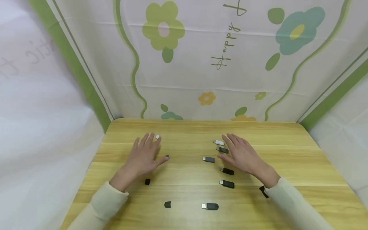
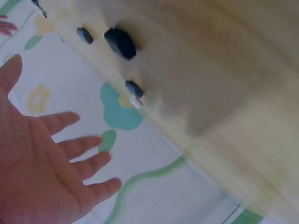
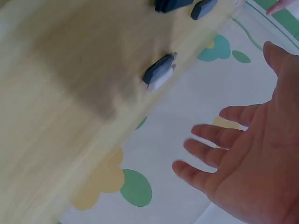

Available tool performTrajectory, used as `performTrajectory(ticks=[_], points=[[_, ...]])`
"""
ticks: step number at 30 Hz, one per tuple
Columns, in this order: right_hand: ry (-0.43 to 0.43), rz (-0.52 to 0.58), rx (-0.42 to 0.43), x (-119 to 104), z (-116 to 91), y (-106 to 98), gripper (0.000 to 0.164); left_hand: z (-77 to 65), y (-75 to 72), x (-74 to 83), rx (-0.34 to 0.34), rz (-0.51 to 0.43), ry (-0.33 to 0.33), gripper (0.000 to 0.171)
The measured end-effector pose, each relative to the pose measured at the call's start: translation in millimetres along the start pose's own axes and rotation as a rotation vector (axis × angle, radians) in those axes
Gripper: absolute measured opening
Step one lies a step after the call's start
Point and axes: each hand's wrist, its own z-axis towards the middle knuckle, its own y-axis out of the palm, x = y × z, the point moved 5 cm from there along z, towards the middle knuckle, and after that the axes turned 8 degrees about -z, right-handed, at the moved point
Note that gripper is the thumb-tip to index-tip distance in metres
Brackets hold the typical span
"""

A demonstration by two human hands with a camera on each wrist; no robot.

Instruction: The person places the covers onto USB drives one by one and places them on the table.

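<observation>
Nearest the person, a round-ended black drive [image 1: 210,206] lies with its plug bare, its likely black cap [image 1: 167,204] well off to the left. Beyond, two more black drives, lower [image 1: 226,184] and upper [image 1: 227,171], uncapped too, with a square black cap [image 1: 147,181] across the wood. Now the hands: left hand [image 1: 142,159] and right hand [image 1: 244,156], both spread wide over the table [image 1: 184,174], gripping nothing. Farther on, a grey drive [image 1: 208,159], a dark grey drive [image 1: 222,149] and a white drive [image 1: 218,142] beside the right fingertips; a grey cap [image 1: 167,156] peeks out by the left thumb, a white cap [image 1: 157,136] past the fingers. So six drives bared, four caps showing, none fitted; others may hide under the left hand. Good working room down the middle; at the far edge, hanging cloth [image 1: 184,73] limits reach.
</observation>
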Motion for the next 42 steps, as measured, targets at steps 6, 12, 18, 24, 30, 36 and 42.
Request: performTrajectory(ticks=[6,12,18,24,30,36,42], points=[[-0.037,0.037,0.030,6,17,0,0.071,8.5,-17.7,-5.5,0.036,0.050,0.003,0.073],[-0.022,0.037,0.005,14,30,3,0.064,22.1,-24.2,-14.9,0.147,0.090,0.082,0.047],[-0.033,0.040,-0.016,21,45,5,0.053,37.2,-26.1,-30.8,0.219,0.098,0.135,0.034],[-0.045,0.066,-0.041,29,59,12,0.043,51.8,-23.6,-44.1,0.187,0.113,0.142,0.030],[-0.045,0.119,-0.101,32,65,22,0.035,63.1,-16.8,-50.1,0.113,0.112,0.161,0.035],[-0.036,0.127,-0.148,32,67,29,0.029,73.6,-9.1,-51.1,0.066,0.095,0.166,0.036],[-0.051,0.128,-0.146,31,69,33,0.023,84.3,-3.3,-49.6,0.033,0.095,0.162,0.027]])
